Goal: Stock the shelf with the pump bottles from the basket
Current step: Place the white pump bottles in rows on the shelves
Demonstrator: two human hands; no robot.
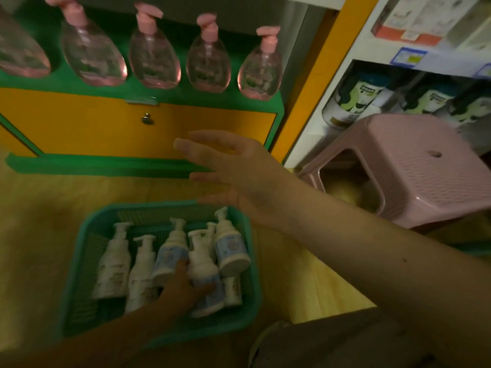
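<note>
1. The pump bottles [170, 264] lie on their sides in the green basket [77, 264] on the floor, nozzles toward the far rim, long axes running from near rim to far rim.
2. The left hand [183, 288] is down inside the basket, fingers spread loosely over a blue-labelled bottle [207, 285] near the right wall; it touches the bottle, but whether it grips it I cannot tell.
3. The right hand [233, 171] hangs above the basket's far-right corner, fingers straight and spread, holding nothing.
4. The left hand is clearly the nearer one; a lift straight up looks free.
5. The green shelf [148, 95] beyond the far rim carries pink pump bottles [156, 54] spaced along its front edge.
6. A pink stool [414, 166] stands to the right, well apart from the basket.
</note>
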